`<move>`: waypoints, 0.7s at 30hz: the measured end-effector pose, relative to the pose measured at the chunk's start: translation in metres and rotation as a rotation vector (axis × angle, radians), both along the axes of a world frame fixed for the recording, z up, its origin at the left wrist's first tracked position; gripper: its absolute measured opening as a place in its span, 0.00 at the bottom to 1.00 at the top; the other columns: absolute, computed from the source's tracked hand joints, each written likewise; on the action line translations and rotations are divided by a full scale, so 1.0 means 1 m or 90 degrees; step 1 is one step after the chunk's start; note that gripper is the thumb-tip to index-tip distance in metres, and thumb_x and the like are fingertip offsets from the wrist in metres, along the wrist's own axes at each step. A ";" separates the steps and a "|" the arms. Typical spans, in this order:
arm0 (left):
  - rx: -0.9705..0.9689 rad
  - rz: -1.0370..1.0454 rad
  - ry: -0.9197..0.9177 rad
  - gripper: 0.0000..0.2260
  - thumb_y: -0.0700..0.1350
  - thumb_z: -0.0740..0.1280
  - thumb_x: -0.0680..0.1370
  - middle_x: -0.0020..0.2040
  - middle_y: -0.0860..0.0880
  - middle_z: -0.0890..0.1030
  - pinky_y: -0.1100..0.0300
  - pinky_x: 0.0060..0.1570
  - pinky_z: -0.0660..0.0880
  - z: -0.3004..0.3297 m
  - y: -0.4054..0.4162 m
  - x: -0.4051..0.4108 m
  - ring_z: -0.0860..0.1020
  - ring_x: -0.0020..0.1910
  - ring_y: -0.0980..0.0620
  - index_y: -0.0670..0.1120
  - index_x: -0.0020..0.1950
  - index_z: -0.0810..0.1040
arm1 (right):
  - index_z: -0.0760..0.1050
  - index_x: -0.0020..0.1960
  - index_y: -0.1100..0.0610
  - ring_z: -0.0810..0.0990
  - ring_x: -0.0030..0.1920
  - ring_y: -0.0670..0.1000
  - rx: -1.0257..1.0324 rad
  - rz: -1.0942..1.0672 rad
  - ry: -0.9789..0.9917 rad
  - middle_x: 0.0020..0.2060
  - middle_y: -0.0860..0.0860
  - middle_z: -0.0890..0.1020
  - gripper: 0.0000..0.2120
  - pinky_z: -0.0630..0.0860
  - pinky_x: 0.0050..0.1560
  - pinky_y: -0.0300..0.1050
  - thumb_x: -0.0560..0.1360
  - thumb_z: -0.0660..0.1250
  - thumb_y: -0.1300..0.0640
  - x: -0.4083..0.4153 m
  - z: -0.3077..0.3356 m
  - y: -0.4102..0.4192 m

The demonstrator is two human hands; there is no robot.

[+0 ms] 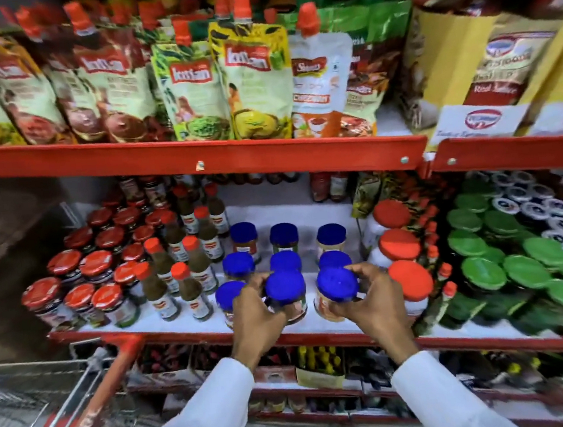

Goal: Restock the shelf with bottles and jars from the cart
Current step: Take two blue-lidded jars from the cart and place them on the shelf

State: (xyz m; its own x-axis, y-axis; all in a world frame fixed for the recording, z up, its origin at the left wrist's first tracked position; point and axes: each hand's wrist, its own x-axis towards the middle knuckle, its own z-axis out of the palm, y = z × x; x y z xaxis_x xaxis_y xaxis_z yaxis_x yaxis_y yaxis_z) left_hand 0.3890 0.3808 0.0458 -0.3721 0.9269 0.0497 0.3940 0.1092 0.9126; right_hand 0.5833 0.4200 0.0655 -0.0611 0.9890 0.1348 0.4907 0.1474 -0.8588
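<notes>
My left hand [256,310] grips a blue-lidded jar [285,288] at the front of the middle shelf [181,329]. My right hand [372,295] grips a second blue-lidded jar [337,285] just to its right. Both jars sit at or just above the white shelf surface; I cannot tell if they touch it. Behind them stand three rows of matching blue-lidded jars [284,235]. Another blue-lidded jar [228,296] stands to the left of my left hand. The wire cart [50,400] with red trim is at the lower left.
Red-capped sauce bottles [190,284] and red-lidded jars [75,298] fill the shelf's left part. Large orange-lidded jars [400,246] stand right of my right hand, green-lidded jars [504,260] further right. Pouches [192,84] hang over the red upper shelf edge [199,159].
</notes>
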 end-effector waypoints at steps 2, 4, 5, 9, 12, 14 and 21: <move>-0.026 0.004 0.024 0.21 0.37 0.78 0.66 0.49 0.49 0.85 0.65 0.45 0.78 -0.007 0.009 0.010 0.83 0.48 0.51 0.47 0.56 0.78 | 0.80 0.54 0.56 0.80 0.39 0.45 -0.009 -0.003 -0.012 0.43 0.46 0.81 0.27 0.71 0.35 0.24 0.56 0.82 0.60 0.002 -0.011 0.005; -0.054 0.014 0.028 0.21 0.35 0.77 0.66 0.48 0.48 0.84 0.61 0.47 0.78 -0.013 0.015 0.017 0.83 0.48 0.49 0.46 0.56 0.78 | 0.80 0.53 0.56 0.80 0.41 0.48 -0.019 -0.013 -0.013 0.44 0.48 0.82 0.27 0.74 0.40 0.34 0.56 0.81 0.60 0.000 -0.019 0.008; -0.066 0.021 0.026 0.21 0.34 0.77 0.65 0.48 0.48 0.84 0.57 0.49 0.79 -0.015 0.017 0.018 0.83 0.48 0.48 0.46 0.56 0.78 | 0.80 0.53 0.56 0.80 0.42 0.49 -0.023 -0.017 -0.012 0.45 0.49 0.83 0.26 0.74 0.41 0.36 0.56 0.81 0.60 -0.002 -0.023 0.010; -0.089 0.048 0.023 0.21 0.36 0.78 0.64 0.45 0.51 0.83 0.68 0.44 0.75 -0.024 0.024 0.022 0.81 0.41 0.55 0.49 0.54 0.78 | 0.81 0.51 0.55 0.80 0.42 0.49 -0.045 -0.048 -0.020 0.44 0.51 0.84 0.23 0.70 0.38 0.33 0.56 0.81 0.60 -0.008 -0.039 0.019; -0.101 0.051 0.009 0.21 0.35 0.78 0.65 0.45 0.51 0.82 0.76 0.37 0.70 -0.031 0.028 0.025 0.77 0.38 0.62 0.50 0.52 0.76 | 0.81 0.51 0.55 0.78 0.40 0.48 -0.065 -0.063 -0.021 0.41 0.48 0.82 0.24 0.69 0.37 0.30 0.56 0.81 0.59 -0.010 -0.047 0.022; -0.115 0.054 -0.013 0.22 0.34 0.77 0.66 0.47 0.51 0.81 0.68 0.44 0.72 -0.035 0.028 0.027 0.78 0.41 0.58 0.49 0.56 0.76 | 0.81 0.51 0.55 0.77 0.39 0.47 -0.077 -0.071 -0.015 0.40 0.46 0.80 0.24 0.66 0.32 0.20 0.56 0.82 0.60 -0.010 -0.051 0.024; -0.096 0.005 0.001 0.28 0.33 0.75 0.69 0.55 0.52 0.80 0.61 0.56 0.73 -0.031 0.022 0.019 0.80 0.57 0.50 0.47 0.67 0.74 | 0.73 0.56 0.52 0.79 0.50 0.51 -0.050 -0.065 -0.054 0.53 0.51 0.80 0.28 0.74 0.48 0.38 0.60 0.80 0.58 -0.008 -0.057 0.018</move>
State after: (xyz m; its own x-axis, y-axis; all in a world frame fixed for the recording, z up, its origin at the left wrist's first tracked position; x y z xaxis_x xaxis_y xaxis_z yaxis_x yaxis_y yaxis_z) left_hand 0.4078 0.4023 0.0146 -0.3792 0.9211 -0.0889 0.3937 0.2476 0.8853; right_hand 0.5748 0.4378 0.0081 0.0317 0.9980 0.0553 0.5710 0.0273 -0.8205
